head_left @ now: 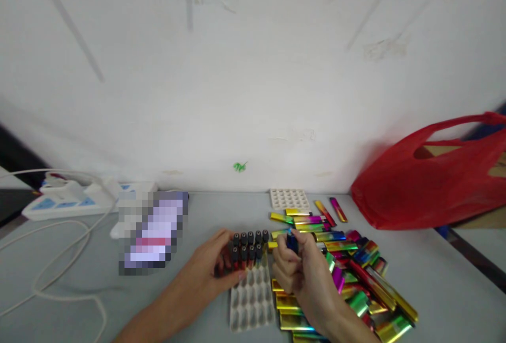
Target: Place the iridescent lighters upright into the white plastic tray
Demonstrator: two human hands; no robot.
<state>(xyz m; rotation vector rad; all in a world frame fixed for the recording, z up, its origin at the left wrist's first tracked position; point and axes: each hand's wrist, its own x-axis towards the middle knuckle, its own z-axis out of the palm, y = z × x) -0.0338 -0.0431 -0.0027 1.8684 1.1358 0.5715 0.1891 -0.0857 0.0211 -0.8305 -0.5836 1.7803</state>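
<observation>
A white tray [252, 298] with rows of small pockets lies in front of me. In its far rows several lighters stand upright, their black tops [244, 238] pointing up. My left hand [215, 266] is closed round the tray's left side, its thumb lying by the front row of lighters; some of its fingers are hidden behind them. Just right of the tray, my right hand [296, 266] is closed round a dark blue lighter [292, 242], of which only the upper end shows. Below and beyond this hand, shiny multicoloured lighters [371, 285] lie in a loose pile.
Against the wall lies a second white tray [289, 198]. A red plastic bag [419, 179] stands at the right. On the left are a power strip [71, 203], a white cable [35, 280] looping over the table, and a pixelated phone [158, 232].
</observation>
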